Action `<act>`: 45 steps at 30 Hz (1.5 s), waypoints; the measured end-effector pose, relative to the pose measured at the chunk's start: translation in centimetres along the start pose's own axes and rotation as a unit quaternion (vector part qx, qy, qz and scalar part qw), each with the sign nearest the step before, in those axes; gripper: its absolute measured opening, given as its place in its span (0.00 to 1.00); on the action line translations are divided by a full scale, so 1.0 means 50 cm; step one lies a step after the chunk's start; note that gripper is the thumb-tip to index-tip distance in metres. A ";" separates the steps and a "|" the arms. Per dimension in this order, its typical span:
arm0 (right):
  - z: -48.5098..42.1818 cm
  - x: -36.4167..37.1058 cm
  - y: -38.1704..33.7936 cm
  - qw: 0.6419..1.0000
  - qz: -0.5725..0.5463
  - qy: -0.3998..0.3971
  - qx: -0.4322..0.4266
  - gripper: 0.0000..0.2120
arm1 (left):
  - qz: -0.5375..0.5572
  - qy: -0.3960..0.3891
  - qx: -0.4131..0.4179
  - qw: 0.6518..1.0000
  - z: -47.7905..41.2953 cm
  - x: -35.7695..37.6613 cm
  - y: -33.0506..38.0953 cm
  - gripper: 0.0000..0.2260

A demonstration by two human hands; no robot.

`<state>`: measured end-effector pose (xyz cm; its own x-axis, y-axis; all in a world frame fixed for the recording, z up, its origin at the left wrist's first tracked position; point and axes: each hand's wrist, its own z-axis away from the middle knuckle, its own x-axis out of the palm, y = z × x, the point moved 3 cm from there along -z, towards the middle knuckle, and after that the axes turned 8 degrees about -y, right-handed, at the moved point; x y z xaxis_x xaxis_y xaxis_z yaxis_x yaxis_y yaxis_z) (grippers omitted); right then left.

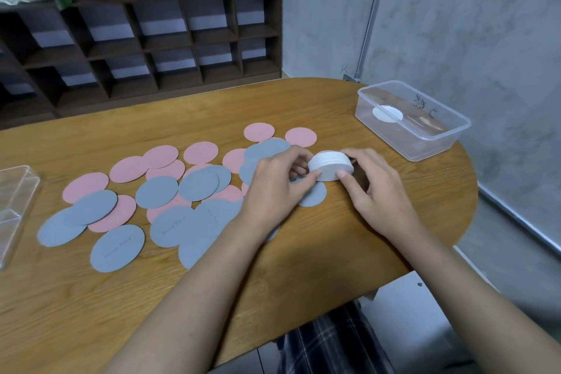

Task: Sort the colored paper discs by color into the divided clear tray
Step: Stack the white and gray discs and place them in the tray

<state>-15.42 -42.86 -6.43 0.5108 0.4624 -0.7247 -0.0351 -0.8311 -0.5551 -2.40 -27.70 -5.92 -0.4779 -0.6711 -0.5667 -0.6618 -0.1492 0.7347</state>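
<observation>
Discs [156, 191] of pink and grey paper are spread, overlapping, across the wooden desk [91, 297], some hidden under the left forearm. At their right end a white round container [331, 165] is gripped by curled fingers of the left hand [273, 188] and right hand [373, 188]. The divided clear tray [15, 200] is cut off at far left, and a clear plastic box [425, 136] stands far right.

Wooden table [91, 297] with discs [156, 191], tray [15, 209], box [431, 143]
</observation>
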 end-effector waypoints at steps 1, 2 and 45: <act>0.006 -0.003 -0.008 1.000 -0.013 0.002 -0.002 0.14 | -0.004 0.003 0.012 1.000 0.007 -0.006 0.006 0.08; 0.013 -0.006 -0.017 1.000 -0.026 0.000 -0.002 0.15 | -0.009 0.007 0.023 1.000 0.016 -0.015 0.013 0.07; -0.247 0.590 -0.873 0.919 -0.165 -0.288 -0.211 0.10 | -0.165 0.153 -0.206 0.952 0.564 -0.940 -0.204 0.08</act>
<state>11.77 3.24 1.44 -0.1094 0.6971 -0.7086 0.4395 -0.6055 -0.6635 10.48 25.84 2.71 -0.0502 -0.7092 -0.7033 -0.4343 -0.6186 0.6548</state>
